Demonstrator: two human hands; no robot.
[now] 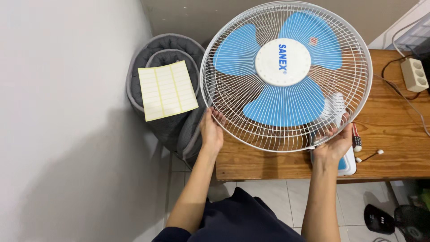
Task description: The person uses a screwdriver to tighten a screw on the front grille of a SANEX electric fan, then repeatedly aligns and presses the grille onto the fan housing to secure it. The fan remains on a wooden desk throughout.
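Hands, left (211, 131) and right (335, 142), grip round white wire fan grille (251, 134); blue blades (284, 105).

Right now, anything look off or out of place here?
The fan lies face-up on the table, gripped at its rim by the left hand and right hand. A sheet rests on the rolled mat.

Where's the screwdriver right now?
In the head view, the screwdriver lies on the wooden table, just right of the right hand gripping the fan guard; its tip is hidden.
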